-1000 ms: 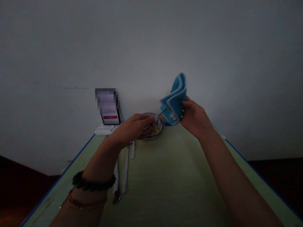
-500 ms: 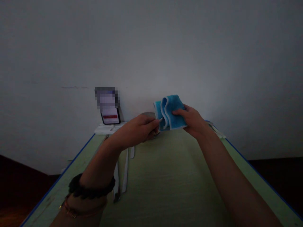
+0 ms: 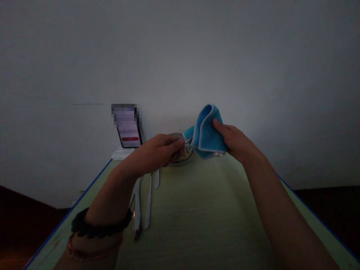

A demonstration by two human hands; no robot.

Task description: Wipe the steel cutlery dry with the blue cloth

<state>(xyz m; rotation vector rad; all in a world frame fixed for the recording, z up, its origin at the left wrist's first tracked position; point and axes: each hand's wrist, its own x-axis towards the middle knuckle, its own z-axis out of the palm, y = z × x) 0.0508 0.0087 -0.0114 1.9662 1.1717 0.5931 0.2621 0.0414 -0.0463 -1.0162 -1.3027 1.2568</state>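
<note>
My right hand [image 3: 236,140] is closed on a folded blue cloth [image 3: 212,133] with pale edging and a small white tag at its lower corner. Pinched in my left hand [image 3: 161,152] is a thin metal utensil [image 3: 188,141], of which only a short shiny bit shows between the fingers and the cloth. Its kind cannot be made out, as the hand and cloth hide the rest. Both hands are raised above the far part of the table, close together. Behind the left fingers stands a round bowl [image 3: 182,162] with pale contents, partly covered.
Several metal utensils with long flat handles, one of them a slim handle [image 3: 148,206], lie on the green table [image 3: 197,217] beside my left forearm. A phone [image 3: 129,129] leans on a white stand [image 3: 121,153] at the back left, near the wall [image 3: 225,56].
The cloth has turned and bunched into a taller fold, and my right hand has shifted slightly right. My left hand has moved a little left, uncovering more of the bowl.
</note>
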